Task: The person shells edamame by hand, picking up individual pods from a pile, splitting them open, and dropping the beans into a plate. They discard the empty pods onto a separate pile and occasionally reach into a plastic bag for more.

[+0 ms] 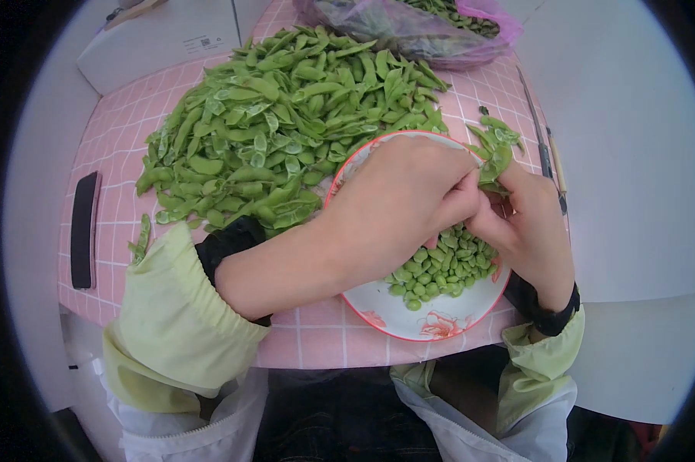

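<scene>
My two hands meet above the right side of a white plate with a red rim and flower print. Shelled green soybeans lie heaped on it. My left hand reaches across the plate, fingers curled in and pinched against my right hand. Between them is a green soybean pod, gripped at the fingers; my left fingertips are mostly hidden behind the hand. Just beyond my right hand, more pods lie by the plate's edge. A large pile of soybean pods spreads to the plate's upper left.
A pink checked cloth covers the table. At the back is a purple plastic bag with more greens inside. A black, flat bar-shaped object lies at the left edge, thin sticks at the right. A white box stands back left.
</scene>
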